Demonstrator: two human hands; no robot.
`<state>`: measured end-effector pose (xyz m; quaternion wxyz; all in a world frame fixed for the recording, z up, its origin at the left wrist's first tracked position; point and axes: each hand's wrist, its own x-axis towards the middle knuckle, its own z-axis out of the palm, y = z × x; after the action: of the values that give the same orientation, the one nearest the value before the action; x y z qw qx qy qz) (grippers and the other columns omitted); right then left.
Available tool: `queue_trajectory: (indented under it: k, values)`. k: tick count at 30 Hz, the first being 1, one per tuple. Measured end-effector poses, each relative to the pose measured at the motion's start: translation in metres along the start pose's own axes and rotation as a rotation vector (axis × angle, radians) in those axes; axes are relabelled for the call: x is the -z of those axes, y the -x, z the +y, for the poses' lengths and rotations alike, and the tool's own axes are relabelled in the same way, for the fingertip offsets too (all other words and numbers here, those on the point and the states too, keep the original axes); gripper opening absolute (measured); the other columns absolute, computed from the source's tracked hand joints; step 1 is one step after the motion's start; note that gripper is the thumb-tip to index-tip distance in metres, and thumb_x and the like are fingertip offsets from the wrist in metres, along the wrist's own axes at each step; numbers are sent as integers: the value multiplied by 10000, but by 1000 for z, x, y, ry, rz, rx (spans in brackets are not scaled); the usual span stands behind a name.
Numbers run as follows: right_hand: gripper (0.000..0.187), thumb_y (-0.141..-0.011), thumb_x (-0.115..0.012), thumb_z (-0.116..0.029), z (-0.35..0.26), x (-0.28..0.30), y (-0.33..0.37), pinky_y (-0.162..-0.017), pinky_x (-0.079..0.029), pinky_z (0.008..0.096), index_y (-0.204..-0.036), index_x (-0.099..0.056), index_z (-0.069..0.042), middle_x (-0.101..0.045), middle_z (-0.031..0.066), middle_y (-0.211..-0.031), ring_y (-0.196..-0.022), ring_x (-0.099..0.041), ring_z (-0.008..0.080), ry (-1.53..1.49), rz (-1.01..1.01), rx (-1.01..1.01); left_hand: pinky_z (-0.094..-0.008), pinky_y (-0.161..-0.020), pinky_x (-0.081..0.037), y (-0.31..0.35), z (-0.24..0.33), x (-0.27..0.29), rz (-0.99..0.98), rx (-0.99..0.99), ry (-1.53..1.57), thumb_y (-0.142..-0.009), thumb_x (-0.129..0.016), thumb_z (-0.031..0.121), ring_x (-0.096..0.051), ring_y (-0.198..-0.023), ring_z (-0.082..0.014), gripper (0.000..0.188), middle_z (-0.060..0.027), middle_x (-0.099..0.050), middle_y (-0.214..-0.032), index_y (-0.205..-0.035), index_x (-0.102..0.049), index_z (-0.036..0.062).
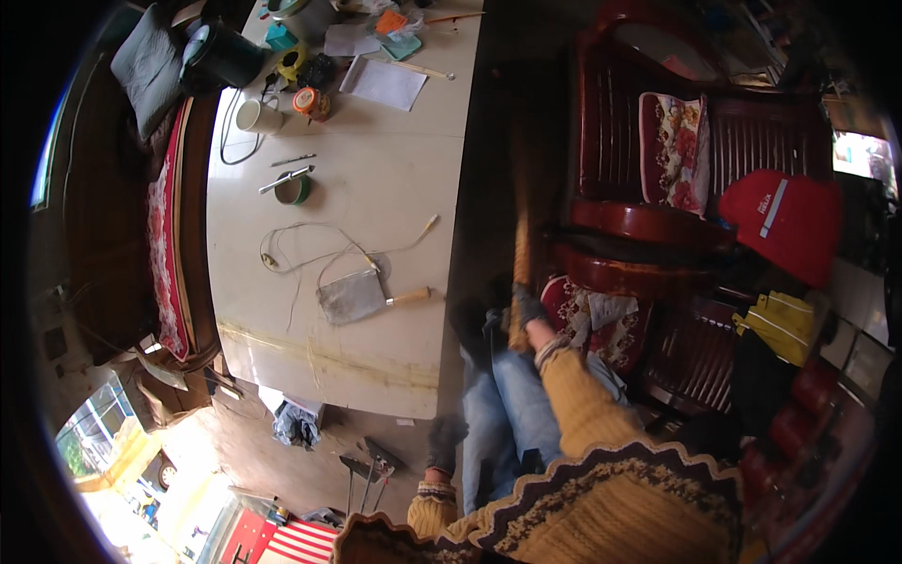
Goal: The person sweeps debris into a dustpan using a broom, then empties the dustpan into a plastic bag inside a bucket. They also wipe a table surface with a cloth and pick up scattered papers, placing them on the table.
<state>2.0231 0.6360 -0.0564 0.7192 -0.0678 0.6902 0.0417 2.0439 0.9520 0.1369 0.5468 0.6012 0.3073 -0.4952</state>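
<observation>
My right hand [531, 308], in a dark grey glove, is closed round the lower part of a long light-brown wooden pole [521, 249]. The pole stands up in front of my legs, beside the table's right edge; its far end blurs into the dark floor. My left hand [445, 438], also in a dark glove, hangs by the table's near corner. Its fingers are smeared and dark, so I cannot make out whether it holds anything. Closest to both hands on the table lies a flat, square grey blade [352, 297] with a wooden handle [410, 297], beside a thin tangled cable [315, 228].
On the white table [376, 169] are a green cup [294, 188], a white mug [258, 117], an orange-lidded jar [311, 103] and paper [385, 83]. To the right stand a dark red wooden bench [611, 221], a red jacket [785, 226] and a yellow cloth [780, 324].
</observation>
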Motion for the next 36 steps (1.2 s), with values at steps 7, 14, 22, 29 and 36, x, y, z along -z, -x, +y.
queue_trajectory:
  k: [7, 14, 22, 29, 36]
  values:
    - [378, -863, -646, -481, 132, -5, 92, -377, -480, 373, -1072, -560, -179, -574, 56, -622, -471, -585, 206, 571, -170, 190, -331, -741, -546, -6, 30, 26, 11, 9, 38, -944, -582, 193, -636, -806, -199, 218, -83, -641, -939, -1092, -599, 35]
    - [365, -885, -618, -469, 49, -28, 141, -377, -477, 362, -1099, -576, -177, -595, 58, -656, -481, -594, 199, 629, -10, 725, -361, -751, -566, -22, 91, -34, -236, 84, 200, -937, -590, 221, -653, -862, -229, 231, -78, -633, -957, -1098, -589, 55]
    - [384, -889, -604, -425, -120, -87, 78, -785, -524, 354, -1129, -669, -133, -692, 132, -898, -824, -671, 224, 1368, 108, 876, -289, -669, -509, -132, 142, -206, -290, -280, -219, -950, -553, 257, -569, -738, -131, 237, -30, -614, -899, -1044, -597, 44]
    - [281, -794, -698, -294, -434, -283, 25, -982, -431, 396, -1037, -704, -154, -697, 85, -969, -960, -597, 276, 1574, 399, 1843, -250, -473, -414, -149, 213, -265, 159, 32, 67, -921, -587, 290, -542, -567, -92, 277, -5, -594, -706, -980, -647, 26]
    - [282, -783, -673, -325, -582, -405, -31, -1063, -316, 453, -1026, -675, -182, -669, 50, -991, -1046, -563, 227, 1916, 633, 1813, -255, -409, -370, -140, 240, -297, 255, 279, 113, -894, -638, 327, -489, -452, -107, 294, -51, -643, -718, -943, -678, 40]
